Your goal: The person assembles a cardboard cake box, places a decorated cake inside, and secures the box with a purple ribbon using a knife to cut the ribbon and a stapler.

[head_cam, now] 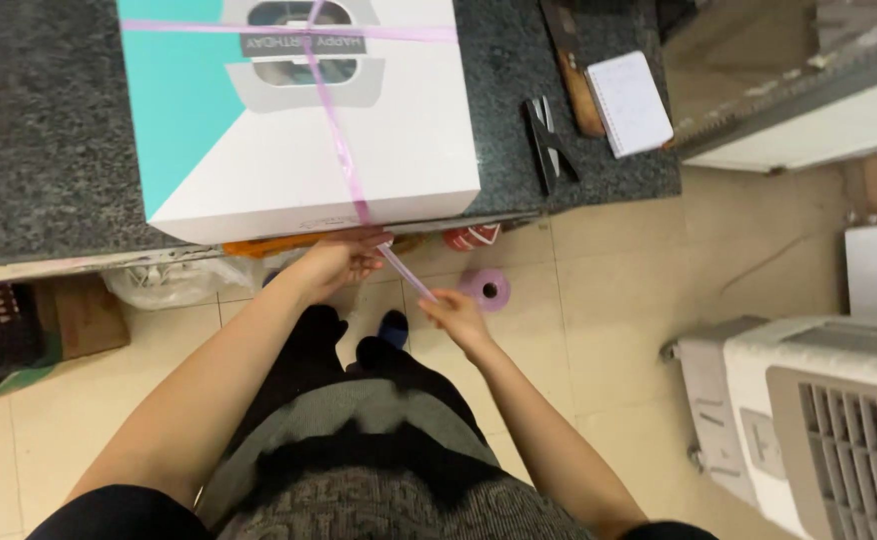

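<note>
Large white-and-teal cardboard box [299, 120] sits on dark speckled stone bench [39, 130], near front edge, crossed by thin pink ribbon [337, 140]. Left hand [339, 260] at box's front bottom edge, fingers closed on ribbon. Right hand [456, 315] lower right, fingers pinching ribbon tail, pulled taut between hands. Pink ribbon spool [487, 289] on floor just beyond. Black scissors [549, 140] on bench, right of box.

Counter [39, 150]: box [399, 150], scissors [549, 140], notepad [631, 102].
</note>
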